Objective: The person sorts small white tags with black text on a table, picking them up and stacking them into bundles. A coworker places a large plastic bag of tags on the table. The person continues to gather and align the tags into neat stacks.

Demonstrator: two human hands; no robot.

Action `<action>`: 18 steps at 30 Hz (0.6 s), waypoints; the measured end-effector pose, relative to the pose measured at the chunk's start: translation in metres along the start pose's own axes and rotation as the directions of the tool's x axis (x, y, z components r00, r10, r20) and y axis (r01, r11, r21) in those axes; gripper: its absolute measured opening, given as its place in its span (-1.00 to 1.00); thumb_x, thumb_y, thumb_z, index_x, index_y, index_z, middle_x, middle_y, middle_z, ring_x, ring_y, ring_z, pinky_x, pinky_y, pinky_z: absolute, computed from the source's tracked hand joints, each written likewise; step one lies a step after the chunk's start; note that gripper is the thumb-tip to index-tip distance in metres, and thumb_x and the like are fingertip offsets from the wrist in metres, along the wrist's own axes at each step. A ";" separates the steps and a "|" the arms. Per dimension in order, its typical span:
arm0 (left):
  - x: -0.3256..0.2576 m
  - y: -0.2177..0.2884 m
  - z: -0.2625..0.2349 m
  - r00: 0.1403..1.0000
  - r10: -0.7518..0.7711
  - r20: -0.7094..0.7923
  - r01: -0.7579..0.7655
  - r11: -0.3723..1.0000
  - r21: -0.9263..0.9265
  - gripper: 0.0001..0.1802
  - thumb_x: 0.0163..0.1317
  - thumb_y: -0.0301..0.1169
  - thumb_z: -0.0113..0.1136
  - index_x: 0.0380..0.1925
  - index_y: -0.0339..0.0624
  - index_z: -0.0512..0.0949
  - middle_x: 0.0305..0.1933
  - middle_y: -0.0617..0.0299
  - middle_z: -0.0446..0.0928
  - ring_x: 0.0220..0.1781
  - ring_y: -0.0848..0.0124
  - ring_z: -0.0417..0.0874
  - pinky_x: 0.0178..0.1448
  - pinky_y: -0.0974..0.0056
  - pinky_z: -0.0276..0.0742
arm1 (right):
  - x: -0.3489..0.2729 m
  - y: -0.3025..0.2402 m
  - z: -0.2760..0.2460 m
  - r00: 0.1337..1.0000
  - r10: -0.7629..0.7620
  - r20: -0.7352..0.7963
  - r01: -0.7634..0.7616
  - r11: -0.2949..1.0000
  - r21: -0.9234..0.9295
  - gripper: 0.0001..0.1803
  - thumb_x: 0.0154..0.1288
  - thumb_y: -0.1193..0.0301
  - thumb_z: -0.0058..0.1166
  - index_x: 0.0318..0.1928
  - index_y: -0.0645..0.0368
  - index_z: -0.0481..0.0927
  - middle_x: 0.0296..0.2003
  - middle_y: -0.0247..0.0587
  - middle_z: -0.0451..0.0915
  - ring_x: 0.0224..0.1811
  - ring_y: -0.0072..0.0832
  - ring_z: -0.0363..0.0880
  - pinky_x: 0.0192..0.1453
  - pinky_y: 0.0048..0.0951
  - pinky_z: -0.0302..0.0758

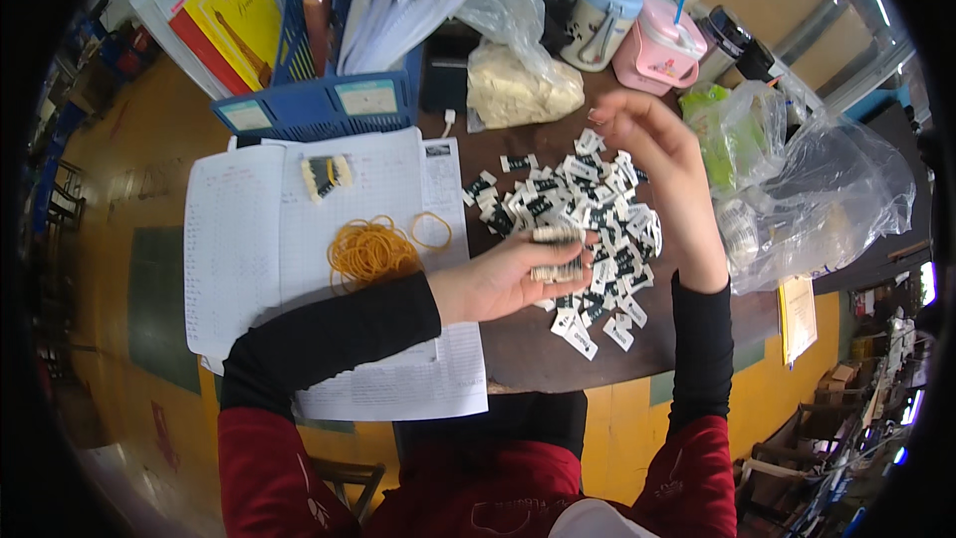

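My left hand (508, 279) is closed round a small stack of black-and-white labels (558, 257), held over the near left side of a loose pile. That pile of labels (622, 259) spreads across the brown table, its pieces overlapping at all angles. Above the pile's far right edge, my right hand (652, 134) is raised with its fingers curled in toward the thumb. Whatever lies between those fingertips, if anything, is too small to make out. A banded bundle of labels (327, 177) rests on the open notebook (234, 249), beyond a heap of orange rubber bands (373, 251).
A blue file rack (309, 105) with papers stands at the far left. Behind the pile are a plastic bag of cream-coloured pieces (523, 90), a blue-lidded bottle (605, 15) and a pink cup (657, 45). Clear plastic bags (817, 199) lie to the right.
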State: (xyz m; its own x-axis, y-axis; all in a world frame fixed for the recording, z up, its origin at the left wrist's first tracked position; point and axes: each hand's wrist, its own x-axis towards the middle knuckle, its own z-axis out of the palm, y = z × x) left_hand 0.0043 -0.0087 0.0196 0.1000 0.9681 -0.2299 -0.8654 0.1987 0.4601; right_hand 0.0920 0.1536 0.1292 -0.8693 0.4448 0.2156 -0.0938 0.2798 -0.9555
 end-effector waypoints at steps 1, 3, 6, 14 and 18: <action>0.000 0.001 0.000 1.000 0.009 -0.001 -0.009 1.000 0.013 -0.56 0.40 -0.40 0.15 0.23 -0.32 0.40 0.06 0.18 0.49 0.18 0.28 0.55 0.41 0.12 0.46 | -0.015 -0.002 -0.001 0.996 0.045 0.078 -0.037 0.995 -0.097 -0.59 0.30 0.45 0.17 0.16 0.20 0.51 0.10 -0.28 0.56 0.14 -0.56 0.49 0.23 -0.46 0.39; -0.002 0.000 0.000 0.998 0.067 0.007 -0.067 0.998 0.014 -0.55 0.39 -0.41 0.18 0.23 -0.27 0.40 0.04 0.19 0.50 0.15 0.28 0.56 0.40 0.14 0.48 | -0.040 0.003 0.006 0.942 -0.212 0.260 0.299 0.882 -0.365 -0.29 0.11 0.44 0.36 0.29 0.17 0.40 0.22 -0.08 0.45 0.30 -0.29 0.41 0.34 -0.28 0.35; 0.000 0.003 -0.002 1.000 0.005 -0.010 -0.005 1.000 0.020 -0.67 0.40 -0.45 0.15 0.14 -0.20 0.43 0.09 0.18 0.51 0.18 0.32 0.58 0.26 0.17 0.58 | -0.067 0.019 0.020 0.916 -0.222 0.335 0.380 0.746 -0.547 0.13 -0.20 0.36 0.57 0.42 0.15 0.19 0.38 0.08 0.27 0.43 -0.02 0.26 0.45 -0.11 0.26; -0.001 0.001 -0.004 0.998 -0.032 0.050 0.026 0.994 0.102 -0.69 0.43 -0.47 0.09 0.14 -0.18 0.41 0.09 0.18 0.51 0.19 0.34 0.57 0.18 0.25 0.61 | -0.080 0.047 0.031 0.938 -0.184 0.295 0.320 0.786 -0.529 -0.04 -0.12 0.39 0.50 0.36 0.09 0.32 0.11 -0.04 0.53 0.14 -0.06 0.51 0.38 -0.03 0.35; -0.003 0.006 0.001 0.988 -0.154 0.001 0.151 0.966 0.210 -0.62 0.41 -0.44 0.14 0.19 -0.12 0.36 0.07 0.26 0.48 0.10 0.43 0.58 0.14 0.28 0.59 | -0.085 0.037 0.023 0.946 -0.152 0.287 0.254 0.896 -0.365 -0.10 -0.06 0.44 0.48 0.34 0.14 0.34 0.12 -0.05 0.55 0.18 -0.09 0.52 0.33 -0.12 0.42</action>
State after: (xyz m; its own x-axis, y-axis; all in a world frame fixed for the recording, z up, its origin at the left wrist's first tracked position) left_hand -0.0006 -0.0101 0.0242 0.2326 0.9260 -0.2973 -0.7178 0.3698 0.5900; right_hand 0.1514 0.1064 0.0705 -0.9472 0.1343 0.2912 -0.1281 0.6741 -0.7274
